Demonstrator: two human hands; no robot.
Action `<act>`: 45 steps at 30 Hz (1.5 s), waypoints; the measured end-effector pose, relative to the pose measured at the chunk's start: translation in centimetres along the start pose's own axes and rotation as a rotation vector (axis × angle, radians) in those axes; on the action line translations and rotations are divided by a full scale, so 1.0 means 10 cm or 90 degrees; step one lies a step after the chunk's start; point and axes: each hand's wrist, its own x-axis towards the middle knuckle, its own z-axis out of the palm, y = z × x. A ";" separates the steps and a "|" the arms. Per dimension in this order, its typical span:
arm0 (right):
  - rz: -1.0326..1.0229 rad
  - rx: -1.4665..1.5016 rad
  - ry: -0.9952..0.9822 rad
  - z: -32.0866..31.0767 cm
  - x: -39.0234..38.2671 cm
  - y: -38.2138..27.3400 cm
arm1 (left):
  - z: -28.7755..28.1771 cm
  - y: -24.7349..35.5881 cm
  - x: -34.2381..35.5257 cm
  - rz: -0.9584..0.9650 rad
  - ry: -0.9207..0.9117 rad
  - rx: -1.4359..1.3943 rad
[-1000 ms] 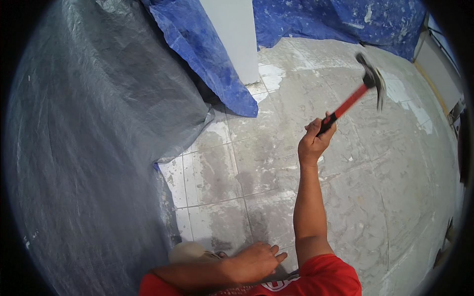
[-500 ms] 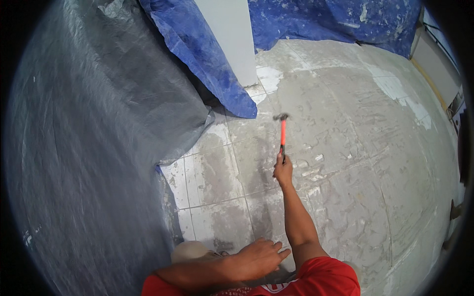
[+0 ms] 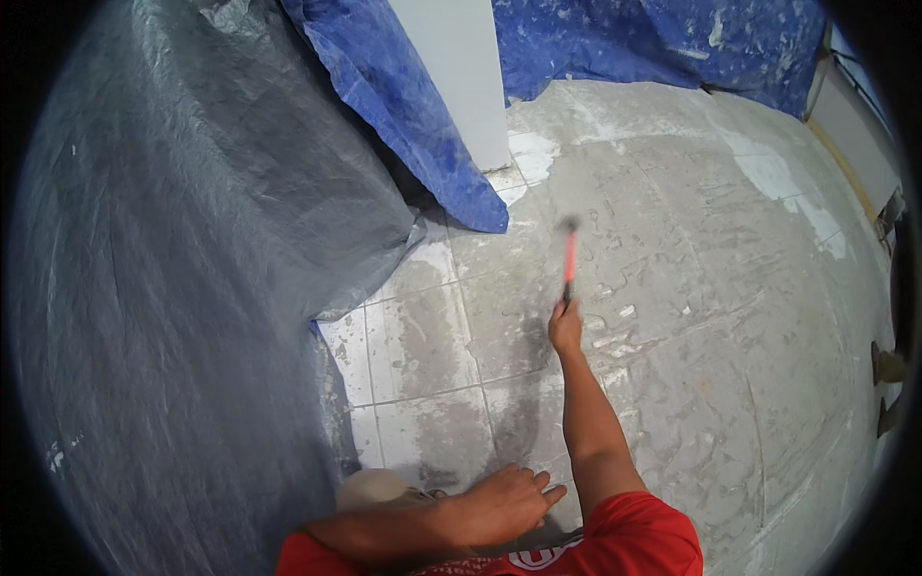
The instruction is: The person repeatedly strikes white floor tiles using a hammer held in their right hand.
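My right hand [image 3: 566,328] is closed around the black grip of a hammer [image 3: 570,257] with an orange-red handle. Its dark head is blurred and stands out ahead, over the floor or touching it; I cannot tell which. Below it the tiled floor [image 3: 663,259] is coated with uneven grey, crusted mortar. My left hand [image 3: 509,504] hangs near my body above my bent knee, with its fingers loosely bent, apart and holding nothing.
A grey tarp [image 3: 192,317] covers the whole left side. A blue tarp [image 3: 403,115] drapes beside a white panel [image 3: 451,86], and another blue sheet [image 3: 653,43] lines the far edge. At the right rim a person's feet [image 3: 885,365] show.
The hammer and my right hand have shifted slightly to the right, and the hammer's head is more blurred. My left hand stays in place. More of the feet at the right rim shows.
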 end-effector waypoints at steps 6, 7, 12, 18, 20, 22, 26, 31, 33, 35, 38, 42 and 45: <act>0.343 0.426 -0.295 0.20 -0.65 0.02 | 0.04 -0.02 -0.05 -0.020 -0.001 -0.004; 0.360 0.442 -0.275 0.14 -0.57 0.02 | 0.01 -0.02 -0.02 -0.012 0.013 0.000; 0.134 0.454 -0.068 -0.33 -0.12 -0.52 | -0.10 0.02 -0.04 -0.004 -0.012 -0.002; -0.056 0.504 0.155 -1.21 0.18 -1.72 | -0.12 -0.03 -0.10 0.009 0.196 -0.065; -0.043 0.414 0.205 -1.07 0.10 -1.62 | -0.21 -0.02 -0.14 0.018 0.319 -0.119; -0.021 0.292 0.217 -0.70 -0.05 -1.27 | -0.29 -0.01 -0.13 0.014 0.386 -0.097; 0.171 0.100 -0.168 0.05 -0.58 0.25 | -0.38 0.09 -0.07 0.043 0.444 -0.110; 0.425 0.401 -0.304 0.10 -0.94 -0.13 | -0.35 0.08 -0.15 0.025 0.428 -0.094; 0.404 0.450 -0.246 -0.06 -0.85 -0.51 | -0.34 0.09 -0.19 0.021 0.447 -0.095; 0.309 0.465 -0.155 -0.30 -0.60 -0.78 | -0.36 0.12 -0.18 0.036 0.460 -0.106; -0.002 0.413 0.036 -0.78 -0.04 -1.07 | -0.37 0.12 -0.20 0.042 0.446 -0.106; -0.088 0.401 0.218 -1.27 0.30 -1.70 | -0.36 0.08 -0.22 0.038 0.446 -0.094; -0.133 0.292 0.305 -1.01 0.22 -1.53 | -0.33 0.07 -0.24 0.027 0.434 -0.089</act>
